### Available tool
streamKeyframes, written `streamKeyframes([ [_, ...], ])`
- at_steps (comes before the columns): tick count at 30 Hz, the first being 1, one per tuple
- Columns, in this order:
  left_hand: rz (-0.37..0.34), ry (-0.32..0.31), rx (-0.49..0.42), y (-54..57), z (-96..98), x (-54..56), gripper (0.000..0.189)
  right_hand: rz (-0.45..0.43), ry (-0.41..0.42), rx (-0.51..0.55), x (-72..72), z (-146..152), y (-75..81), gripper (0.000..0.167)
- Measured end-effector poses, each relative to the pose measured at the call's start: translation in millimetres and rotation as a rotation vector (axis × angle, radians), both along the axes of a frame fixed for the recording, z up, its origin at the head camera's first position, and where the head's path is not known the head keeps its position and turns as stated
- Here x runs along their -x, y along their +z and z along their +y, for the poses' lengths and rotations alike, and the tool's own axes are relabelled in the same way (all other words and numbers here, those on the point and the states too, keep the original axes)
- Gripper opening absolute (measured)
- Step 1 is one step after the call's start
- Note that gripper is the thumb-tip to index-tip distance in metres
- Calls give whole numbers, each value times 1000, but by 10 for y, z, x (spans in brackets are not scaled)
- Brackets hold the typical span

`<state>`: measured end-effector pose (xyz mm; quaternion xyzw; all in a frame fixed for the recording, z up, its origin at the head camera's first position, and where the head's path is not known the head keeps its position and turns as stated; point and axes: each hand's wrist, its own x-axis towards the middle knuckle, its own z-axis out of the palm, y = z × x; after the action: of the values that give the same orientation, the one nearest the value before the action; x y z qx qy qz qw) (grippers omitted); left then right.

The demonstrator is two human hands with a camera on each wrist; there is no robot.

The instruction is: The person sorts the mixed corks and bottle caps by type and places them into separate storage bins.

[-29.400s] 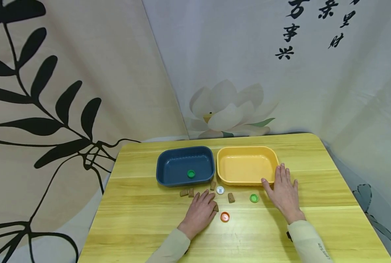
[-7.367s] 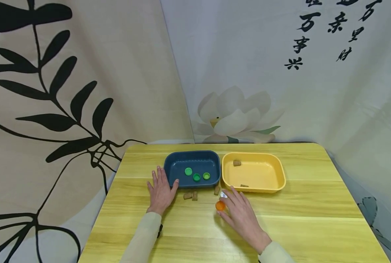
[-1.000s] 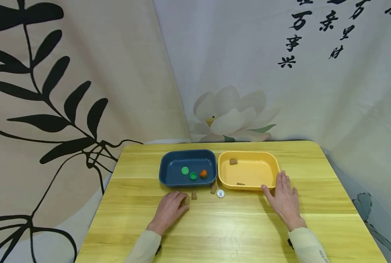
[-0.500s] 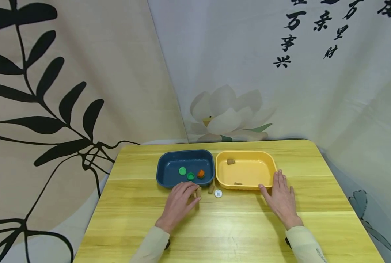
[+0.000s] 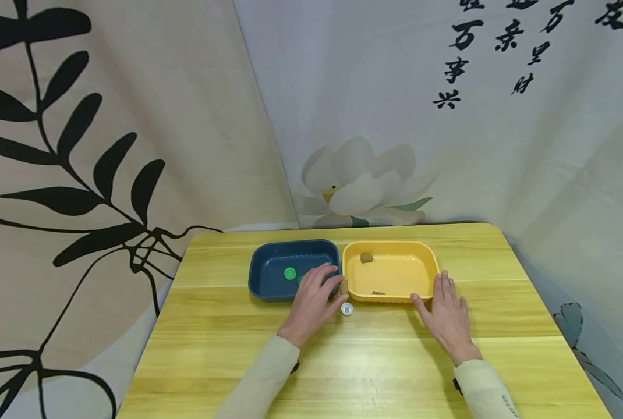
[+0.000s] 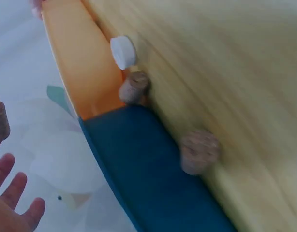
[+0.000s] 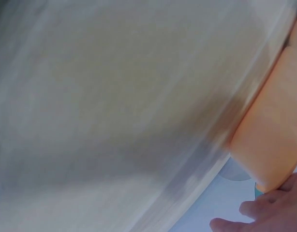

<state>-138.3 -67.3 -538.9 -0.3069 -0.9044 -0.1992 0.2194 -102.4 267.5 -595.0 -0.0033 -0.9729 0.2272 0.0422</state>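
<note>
My left hand (image 5: pixel 314 299) pinches a cork (image 6: pixel 0 123) between thumb and fingers, above the front right corner of the blue tray (image 5: pixel 259 291). Two more corks stand on the table along the trays' front side: one cork (image 6: pixel 134 88) at the gap between the trays, another cork (image 6: pixel 199 152) before the blue tray. In the head view my hand covers these. A white bottle cap (image 5: pixel 347 309) lies just right of my thumb. My right hand (image 5: pixel 450 320) rests straight-fingered at the front right corner of the yellow tray (image 5: pixel 431 288), holding nothing.
Inside the blue tray a green cap (image 5: pixel 289 273) shows, with another green cap (image 5: pixel 299 280) partly behind my left hand. The yellow tray contains a cork (image 5: pixel 366 258) and a thin cork piece (image 5: pixel 378 293). Behind the wooden table (image 5: pixel 385 361) hangs a printed cloth.
Caps have gone into the blue tray and corks into the yellow one since the oldest frame. Lately my left hand picked up a cork and carried it right; my right hand stayed by the yellow tray.
</note>
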Motion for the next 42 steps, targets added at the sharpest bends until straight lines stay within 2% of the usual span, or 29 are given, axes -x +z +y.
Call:
streamKeyframes([
  [6,-19,15,79,25,246,157,39,-8,0,-3,3,2,-2,96],
  [12,-55,36,165,39,459,260,39,-7,1,-6,5,4,-7,96],
  [21,-81,83,254,-45,661,401,41,-6,-4,-13,-5,-4,9,96],
  [28,-148,125,286,-73,766,477,40,-12,-5,-13,-7,-15,13,96],
  [37,-165,186,363,-176,819,540,36,-9,-4,-11,-8,-23,12,97],
  [42,-237,226,383,-220,839,564,41,-15,-3,-3,-8,-18,17,97],
])
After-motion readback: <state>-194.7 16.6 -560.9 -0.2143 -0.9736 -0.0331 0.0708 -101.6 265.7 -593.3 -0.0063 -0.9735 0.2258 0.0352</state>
